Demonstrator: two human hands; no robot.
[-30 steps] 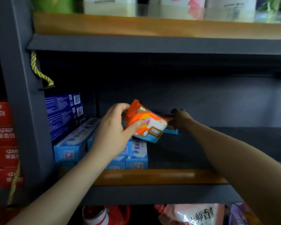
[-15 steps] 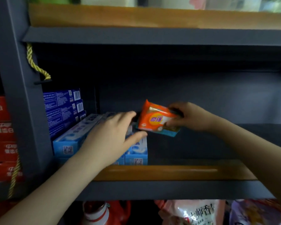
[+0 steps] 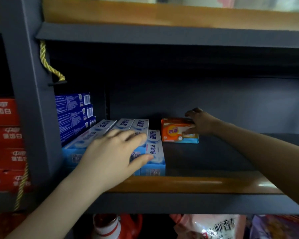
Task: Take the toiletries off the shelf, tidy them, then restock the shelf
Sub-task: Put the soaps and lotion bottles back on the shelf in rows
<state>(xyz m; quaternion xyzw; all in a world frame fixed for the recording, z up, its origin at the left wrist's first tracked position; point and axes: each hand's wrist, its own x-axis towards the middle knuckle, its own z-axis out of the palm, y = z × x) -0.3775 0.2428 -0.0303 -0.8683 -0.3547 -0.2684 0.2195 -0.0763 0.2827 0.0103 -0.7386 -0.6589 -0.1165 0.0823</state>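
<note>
A glossy orange soap packet (image 3: 179, 131), rectangular, is gripped by the right hand (image 3: 199, 123) at two o'clock on the shelf (image 3: 205, 184). The flat cardboard toothpaste boxes (image 3: 140, 135) at nine o'clock are covered by the left hand (image 3: 114, 154), fingers spread wide.

you have one head view only; it faces the shelf (image 3: 179, 184) straight on from close in, tilted slightly down; both forearms enter from below

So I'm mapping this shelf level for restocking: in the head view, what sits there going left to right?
Red boxes → grey upright post → dark blue boxes → light blue toothpaste boxes under the left hand → orange soap pack → right hand.
</note>
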